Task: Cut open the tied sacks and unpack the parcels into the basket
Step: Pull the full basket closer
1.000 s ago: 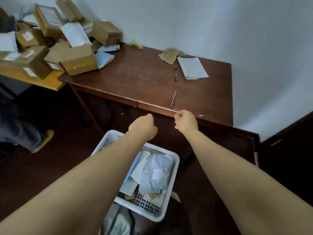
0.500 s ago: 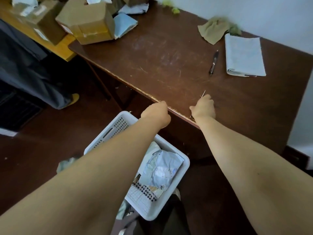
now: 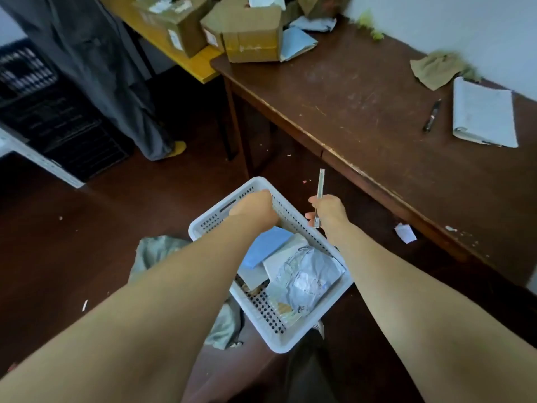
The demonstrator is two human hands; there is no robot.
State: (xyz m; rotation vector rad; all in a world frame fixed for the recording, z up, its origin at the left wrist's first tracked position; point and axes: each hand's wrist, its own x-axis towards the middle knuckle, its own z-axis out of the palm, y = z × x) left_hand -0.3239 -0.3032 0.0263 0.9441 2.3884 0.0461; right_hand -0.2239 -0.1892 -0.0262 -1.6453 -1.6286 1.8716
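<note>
Right hand (image 3: 328,212) is curled round a slim, flat metal cutter (image 3: 320,187), its blade end pointing up, just past the right rim of the white perforated plastic basket (image 3: 209,225). Left hand (image 3: 255,206) is balled over the basket's far corner; whether it holds the rim cannot be told. Inside the basket lie a flat blue parcel (image 3: 267,245) and a crinkled silvery plastic mailer (image 3: 308,277) whose white label is too blurred to read. A crumpled grey-green sack (image 3: 154,251) lies on the floor at the basket's left side. Beyond the basket stands a scratched brown wooden table (image 3: 348,91).
</note>
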